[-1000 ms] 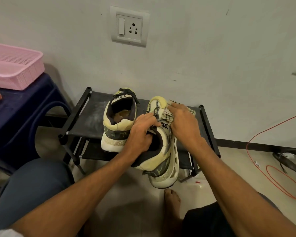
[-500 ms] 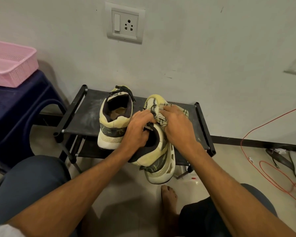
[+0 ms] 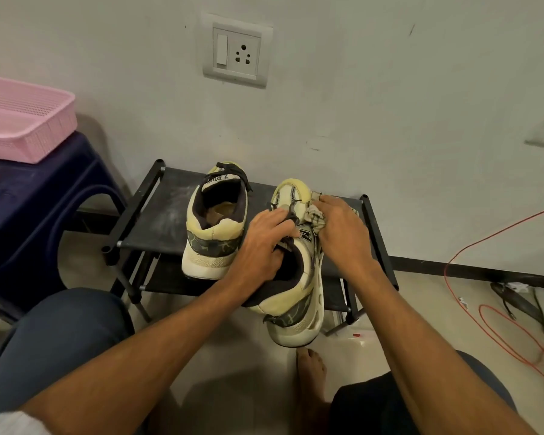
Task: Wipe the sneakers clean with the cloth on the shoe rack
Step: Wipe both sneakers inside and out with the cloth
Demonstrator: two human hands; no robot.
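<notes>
The left hand (image 3: 261, 243) grips the cream-and-grey sneaker (image 3: 299, 296) by its collar, toe pointing away over the black shoe rack (image 3: 157, 221); the right hand (image 3: 339, 230) clutches the checked cloth (image 3: 314, 216) against its toe-side flank.

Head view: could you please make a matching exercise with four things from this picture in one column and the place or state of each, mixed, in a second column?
Things:
1. cloth
2. held sneaker
3. second sneaker
4. pink basket

Places or states:
a. stands on the top shelf of the shoe rack, no hand on it
b. sits on the dark blue stool at the left
c. gripped at its opening by the left hand
d. pressed against a sneaker's side by the right hand

Pairs: 1-d, 2-c, 3-a, 4-b
</notes>
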